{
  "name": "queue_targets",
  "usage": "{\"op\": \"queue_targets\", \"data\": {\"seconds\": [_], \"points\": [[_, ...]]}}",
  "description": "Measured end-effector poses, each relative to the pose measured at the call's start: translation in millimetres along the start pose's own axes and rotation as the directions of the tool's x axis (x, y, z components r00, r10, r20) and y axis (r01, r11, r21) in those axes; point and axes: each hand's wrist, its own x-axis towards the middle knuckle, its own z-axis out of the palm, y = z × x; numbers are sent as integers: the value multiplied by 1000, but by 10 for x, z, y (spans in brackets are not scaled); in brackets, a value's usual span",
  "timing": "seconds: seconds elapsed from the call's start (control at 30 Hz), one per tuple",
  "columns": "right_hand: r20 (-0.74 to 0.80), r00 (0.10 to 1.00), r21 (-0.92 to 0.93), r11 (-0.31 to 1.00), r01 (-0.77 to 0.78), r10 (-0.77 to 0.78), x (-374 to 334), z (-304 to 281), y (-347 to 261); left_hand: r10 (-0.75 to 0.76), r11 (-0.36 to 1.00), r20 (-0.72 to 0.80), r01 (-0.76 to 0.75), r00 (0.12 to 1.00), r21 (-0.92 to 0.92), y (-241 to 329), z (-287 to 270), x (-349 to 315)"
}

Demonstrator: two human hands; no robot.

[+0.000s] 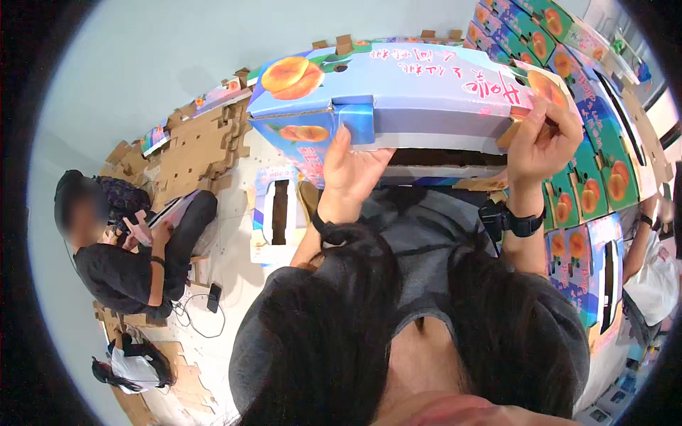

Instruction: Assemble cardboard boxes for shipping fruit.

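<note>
A blue and pink cardboard fruit box (pixel 419 82) printed with peaches is held up in front of me on its side, its long dark slot facing me. At its near left corner my left hand (pixel 349 174) grips the edge, thumb up against a folded blue corner tab (pixel 354 122) and fingers under the rim. My right hand (pixel 545 138) pinches the cardboard at the right corner, fingertips bent together; exactly which flap lies between them I cannot tell. A dark band circles each wrist.
Folded peach boxes (pixel 600 153) are stacked high on my right. Flat brown cardboard (pixel 195 149) lies on the left floor, with another box (pixel 273 216) nearer. A seated person in black (pixel 121 263) works at left, another person (pixel 142 369) below; a white-sleeved person (pixel 653 277) is at right. A phone and cable (pixel 213 298) lie on the floor.
</note>
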Motion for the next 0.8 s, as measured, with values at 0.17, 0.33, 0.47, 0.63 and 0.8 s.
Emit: {"op": "queue_targets", "data": {"seconds": [0.17, 0.33, 0.47, 0.63, 0.8], "points": [[26, 1000, 15, 1000, -17, 16, 19, -18, -21, 22, 999, -27, -21, 999, 26, 2, -18, 21], [44, 996, -58, 995, 87, -84, 30, -35, -12, 60, 992, -87, -50, 994, 113, -27, 51, 27], [67, 995, -81, 994, 77, -72, 89, -43, -103, 96, 981, -111, -75, 989, 177, -25, 44, 23], [99, 986, 238, 965, 107, -134, 208, -384, -495, 148, 969, -187, -105, 971, 222, 19, 63, 177], [930, 359, 340, 561, -755, -79, 294, -615, -591, 210, 926, -127, -156, 969, 344, 104, 121, 540]]}}
